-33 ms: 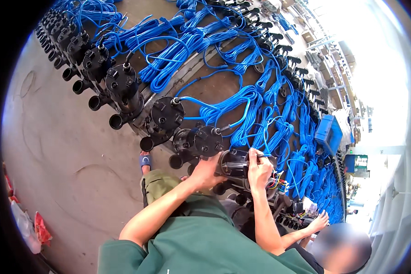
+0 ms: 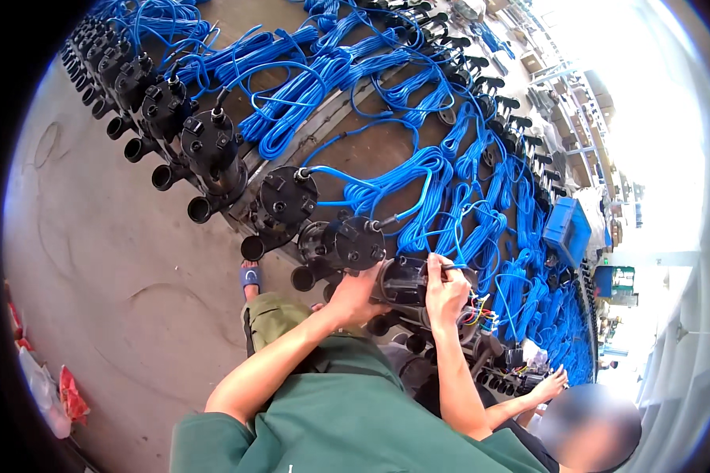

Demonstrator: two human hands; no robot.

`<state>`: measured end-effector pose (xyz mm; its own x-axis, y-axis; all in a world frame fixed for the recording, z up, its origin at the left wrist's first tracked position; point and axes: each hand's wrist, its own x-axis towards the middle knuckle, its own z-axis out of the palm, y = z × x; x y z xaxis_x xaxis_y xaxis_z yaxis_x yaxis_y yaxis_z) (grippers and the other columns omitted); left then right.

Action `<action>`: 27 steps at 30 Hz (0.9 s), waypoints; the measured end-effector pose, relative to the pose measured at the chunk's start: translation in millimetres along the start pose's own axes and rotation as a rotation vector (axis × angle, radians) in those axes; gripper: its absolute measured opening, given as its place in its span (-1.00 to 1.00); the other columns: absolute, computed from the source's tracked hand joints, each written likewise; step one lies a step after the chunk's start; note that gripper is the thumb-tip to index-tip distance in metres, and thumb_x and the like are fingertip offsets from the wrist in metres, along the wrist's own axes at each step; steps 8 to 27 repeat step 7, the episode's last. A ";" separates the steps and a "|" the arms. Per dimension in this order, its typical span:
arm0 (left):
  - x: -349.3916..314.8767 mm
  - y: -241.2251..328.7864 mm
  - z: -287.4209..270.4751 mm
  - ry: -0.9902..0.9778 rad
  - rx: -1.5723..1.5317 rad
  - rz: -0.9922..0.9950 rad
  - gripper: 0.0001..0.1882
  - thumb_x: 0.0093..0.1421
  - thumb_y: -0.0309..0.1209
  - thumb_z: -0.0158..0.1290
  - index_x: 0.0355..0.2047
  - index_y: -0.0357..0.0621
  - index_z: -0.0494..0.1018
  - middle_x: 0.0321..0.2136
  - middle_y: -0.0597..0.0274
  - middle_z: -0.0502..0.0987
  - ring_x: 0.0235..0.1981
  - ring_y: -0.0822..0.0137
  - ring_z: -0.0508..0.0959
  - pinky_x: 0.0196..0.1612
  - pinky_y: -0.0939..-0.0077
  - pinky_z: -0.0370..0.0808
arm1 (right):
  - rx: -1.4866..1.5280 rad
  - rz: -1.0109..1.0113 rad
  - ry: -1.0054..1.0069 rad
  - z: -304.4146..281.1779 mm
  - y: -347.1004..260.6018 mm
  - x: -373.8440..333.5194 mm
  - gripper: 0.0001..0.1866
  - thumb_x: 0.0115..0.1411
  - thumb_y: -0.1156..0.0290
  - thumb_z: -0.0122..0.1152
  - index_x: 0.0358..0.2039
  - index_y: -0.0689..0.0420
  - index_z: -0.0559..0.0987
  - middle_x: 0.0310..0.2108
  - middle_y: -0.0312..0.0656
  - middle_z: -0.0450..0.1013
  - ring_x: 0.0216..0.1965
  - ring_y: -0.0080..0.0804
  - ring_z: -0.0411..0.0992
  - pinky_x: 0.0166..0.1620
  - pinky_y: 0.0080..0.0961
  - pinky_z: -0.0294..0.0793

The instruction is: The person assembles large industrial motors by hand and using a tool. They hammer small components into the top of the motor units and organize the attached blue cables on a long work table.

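A black cylindrical pump [image 2: 403,281] stands in front of me, its top fitted with a dark, shiny cap. My left hand [image 2: 356,296] grips its left side, the fingers mostly hidden behind the body. On the right side of that top, my right hand [image 2: 446,293] is closed, thumb and fingers pinching the dark end of a blue cable [image 2: 459,256]. Just right of this hand, thin coloured wires [image 2: 481,312] stick out of the neighbouring unit. Touching close on the left is another black pump [image 2: 358,243] with a round lid and a cable coming from it.
A long row of similar black pumps [image 2: 213,150] runs to the far left. Coiled blue cables [image 2: 308,87] cover the brown surface beyond. At right lies a blue crate [image 2: 566,229]. A co-worker's hand [image 2: 551,385] is at the lower right, near more pumps.
My right hand has shifted very slightly at the cable end. Everything else looks the same.
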<state>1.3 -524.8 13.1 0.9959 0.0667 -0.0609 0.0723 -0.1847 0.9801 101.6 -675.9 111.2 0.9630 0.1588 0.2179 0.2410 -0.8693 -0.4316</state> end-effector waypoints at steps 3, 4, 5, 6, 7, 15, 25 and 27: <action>2.7 -15.5 11.3 0.050 -0.067 0.051 0.13 -0.06 -0.33 0.52 0.48 0.02 0.14 0.28 -0.20 0.37 0.31 -0.30 0.34 0.33 -0.02 0.34 | -0.044 0.021 0.038 4.0 -21.3 -5.4 -0.70 0.31 0.10 0.35 -0.25 0.07 0.80 -0.40 -0.06 0.64 -0.35 -0.12 0.60 -0.21 -0.25 0.54; 2.8 -18.3 12.1 0.055 -0.091 0.070 0.13 -0.07 -0.33 0.53 0.48 0.03 0.15 0.29 -0.18 0.37 0.31 -0.29 0.35 0.33 -0.02 0.34 | -0.044 -0.037 0.098 6.4 -22.3 -7.7 -0.72 0.30 0.11 0.36 -0.27 0.05 0.80 -0.38 -0.09 0.64 -0.31 -0.15 0.60 -0.19 -0.26 0.54; 3.9 -21.5 12.6 -0.008 -0.117 0.018 0.18 -0.06 -0.30 0.52 0.51 0.05 0.06 0.33 -0.17 0.33 0.34 -0.20 0.34 0.36 0.03 0.34 | -0.064 -0.008 0.077 5.3 -28.2 -8.7 -0.70 0.31 0.11 0.34 -0.23 0.08 0.79 -0.32 -0.05 0.65 -0.26 -0.11 0.61 -0.14 -0.25 0.55; 5.2 -21.6 9.9 -0.072 -0.137 -0.034 0.24 -0.04 -0.28 0.52 0.53 0.07 -0.03 0.38 -0.17 0.28 0.38 -0.11 0.33 0.38 0.09 0.33 | -0.078 0.022 0.056 3.7 -34.1 -9.9 -0.68 0.33 0.11 0.33 -0.20 0.11 0.78 -0.27 0.00 0.66 -0.21 -0.07 0.62 -0.09 -0.24 0.55; 7.8 -21.9 7.0 -0.136 -0.156 -0.087 0.29 -0.03 -0.25 0.52 0.56 0.09 -0.12 0.43 -0.16 0.23 0.41 -0.03 0.33 0.41 0.14 0.32 | -0.056 0.011 0.060 8.1 -30.2 -9.8 -0.69 0.33 0.11 0.34 -0.18 0.10 0.78 -0.23 0.01 0.66 -0.16 -0.09 0.62 -0.07 -0.25 0.55; 7.8 -21.9 7.0 -0.136 -0.156 -0.087 0.29 -0.03 -0.25 0.52 0.56 0.09 -0.12 0.43 -0.16 0.23 0.41 -0.03 0.33 0.41 0.14 0.32 | -0.056 0.011 0.060 8.1 -30.2 -9.8 -0.69 0.33 0.11 0.34 -0.18 0.10 0.78 -0.23 0.01 0.66 -0.16 -0.09 0.62 -0.07 -0.25 0.55; 7.8 -21.9 7.0 -0.136 -0.156 -0.087 0.29 -0.03 -0.25 0.52 0.56 0.09 -0.12 0.43 -0.16 0.23 0.41 -0.03 0.33 0.41 0.14 0.32 | -0.056 0.011 0.060 8.1 -30.2 -9.8 -0.69 0.33 0.11 0.34 -0.18 0.10 0.78 -0.23 0.01 0.66 -0.16 -0.09 0.62 -0.07 -0.25 0.55; 7.8 -21.9 7.0 -0.136 -0.156 -0.087 0.29 -0.03 -0.25 0.52 0.56 0.09 -0.12 0.43 -0.16 0.23 0.41 -0.03 0.33 0.41 0.14 0.32 | -0.056 0.011 0.060 8.1 -30.2 -9.8 -0.69 0.33 0.11 0.34 -0.18 0.10 0.78 -0.23 0.01 0.66 -0.16 -0.09 0.62 -0.07 -0.25 0.55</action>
